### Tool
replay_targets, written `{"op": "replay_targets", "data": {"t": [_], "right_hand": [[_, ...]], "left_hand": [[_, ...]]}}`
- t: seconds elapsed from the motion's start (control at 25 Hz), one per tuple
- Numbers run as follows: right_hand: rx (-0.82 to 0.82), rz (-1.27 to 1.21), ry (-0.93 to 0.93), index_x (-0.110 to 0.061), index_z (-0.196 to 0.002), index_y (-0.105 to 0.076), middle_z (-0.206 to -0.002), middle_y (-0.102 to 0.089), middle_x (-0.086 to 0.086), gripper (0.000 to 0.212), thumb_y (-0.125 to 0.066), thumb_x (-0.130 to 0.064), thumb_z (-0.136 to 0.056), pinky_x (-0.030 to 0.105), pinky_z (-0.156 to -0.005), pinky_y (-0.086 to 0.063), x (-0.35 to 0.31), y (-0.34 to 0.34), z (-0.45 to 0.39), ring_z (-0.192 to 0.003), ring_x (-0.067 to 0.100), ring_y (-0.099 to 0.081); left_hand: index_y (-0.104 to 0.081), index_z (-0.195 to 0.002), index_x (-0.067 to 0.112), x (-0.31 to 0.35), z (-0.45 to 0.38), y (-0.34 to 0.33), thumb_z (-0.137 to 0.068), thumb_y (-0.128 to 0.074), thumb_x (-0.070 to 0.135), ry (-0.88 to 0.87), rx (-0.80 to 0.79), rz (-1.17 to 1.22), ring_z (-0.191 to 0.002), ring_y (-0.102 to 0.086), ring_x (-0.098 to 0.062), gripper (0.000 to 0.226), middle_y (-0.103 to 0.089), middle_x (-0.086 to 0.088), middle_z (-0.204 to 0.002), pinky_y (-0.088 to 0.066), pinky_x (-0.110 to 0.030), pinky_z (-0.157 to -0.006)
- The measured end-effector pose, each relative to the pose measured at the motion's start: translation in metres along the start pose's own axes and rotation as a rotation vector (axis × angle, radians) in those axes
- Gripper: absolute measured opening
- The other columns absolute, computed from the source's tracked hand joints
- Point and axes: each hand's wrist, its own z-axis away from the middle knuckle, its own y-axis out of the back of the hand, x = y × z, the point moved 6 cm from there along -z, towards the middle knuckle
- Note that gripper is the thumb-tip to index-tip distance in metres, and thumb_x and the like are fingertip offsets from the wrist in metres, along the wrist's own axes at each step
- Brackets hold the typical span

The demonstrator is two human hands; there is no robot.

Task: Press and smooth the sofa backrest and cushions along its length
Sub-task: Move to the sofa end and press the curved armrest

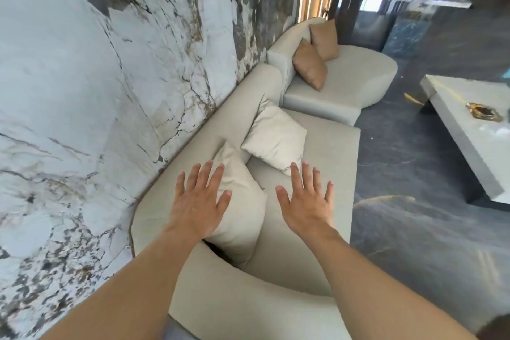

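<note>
A long beige sofa runs along the marble wall, its backrest point(220, 118) curving away from me and its seat point(328, 157) to the right. Two cream cushions lean on the backrest: the near cushion point(242, 218) and the far cushion point(276, 138). My left hand point(200, 201) is flat with fingers spread over the near cushion's top left. My right hand point(306, 201) hovers flat, fingers apart, above the seat beside that cushion. Neither hand holds anything. Whether the palms touch the fabric I cannot tell.
A second sofa section point(347, 77) farther back carries two tan cushions point(311, 63). A pale low table point(455, 124) with a gold dish point(484, 111) stands at the right on dark glossy floor point(400, 229). The marble wall point(96, 91) hugs the sofa's left side.
</note>
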Motion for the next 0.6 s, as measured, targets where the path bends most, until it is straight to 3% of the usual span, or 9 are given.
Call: {"op": "replay_targets", "data": {"t": [0.36,0.6], "right_hand": [[0.087,0.053,-0.202,-0.032,-0.148,0.018,-0.159,0.022,-0.007,0.066,-0.003,-0.061,-0.092,0.047,-0.112,0.02,-0.107,0.001,0.11,-0.145,0.016,0.021],[0.111,0.041,-0.284,-0.033,-0.15,0.013,-0.16,0.018,-0.007,0.066,-0.007,-0.061,-0.092,0.047,-0.113,0.018,-0.107,-0.008,0.16,-0.145,0.015,0.02]], "left_hand": [[-0.008,-0.152,0.027,-0.094,0.058,0.012,-0.095,-0.019,0.051,-0.254,-0.009,0.095,-0.148,0.0,-0.023,0.062,-0.006,0.0,-0.162,0.001,-0.048,-0.118],[-0.009,-0.152,0.028,-0.096,0.087,0.01,-0.096,-0.021,0.05,-0.33,-0.016,0.136,-0.148,0.002,-0.021,0.061,-0.005,0.001,-0.162,0.004,-0.047,-0.118]]}}
